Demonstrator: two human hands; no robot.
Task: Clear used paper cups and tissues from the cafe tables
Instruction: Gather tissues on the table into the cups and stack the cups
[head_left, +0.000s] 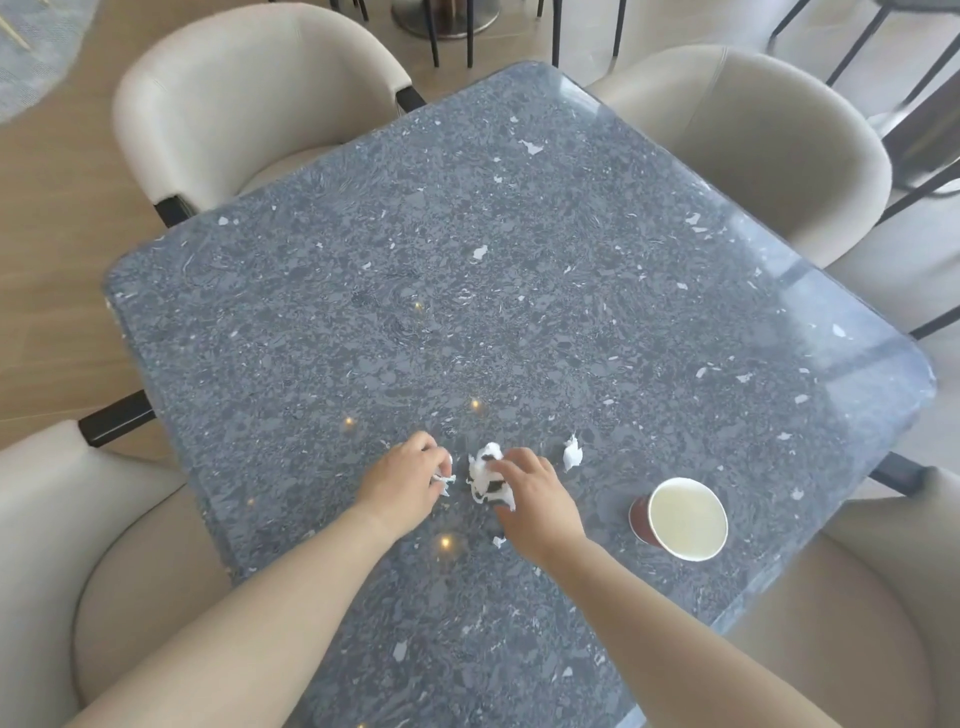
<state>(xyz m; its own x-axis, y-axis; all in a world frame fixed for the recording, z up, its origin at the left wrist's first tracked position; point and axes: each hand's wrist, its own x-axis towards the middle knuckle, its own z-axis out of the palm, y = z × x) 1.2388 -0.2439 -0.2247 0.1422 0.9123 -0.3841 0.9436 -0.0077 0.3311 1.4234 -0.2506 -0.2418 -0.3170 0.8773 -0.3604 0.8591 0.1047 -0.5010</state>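
Note:
On the grey speckled table (519, 270), my left hand (402, 480) pinches a small white tissue scrap (444, 478) between curled fingers. My right hand (535, 501) grips a crumpled white tissue wad (485, 470) lying on the tabletop between the two hands. Another torn tissue piece (571, 453) lies just right of my right hand, and a tiny scrap (498, 541) sits by my right wrist. A paper cup (680, 518) with a dark red outside and a pale inside stands upright and untouched to the right.
Several beige upholstered chairs surround the table: one at the far left (249, 98), one at the far right (753, 145), one at the near left (57, 545), one at the near right (883, 597). Black legs of other furniture (618, 26) stand beyond on the wooden floor.

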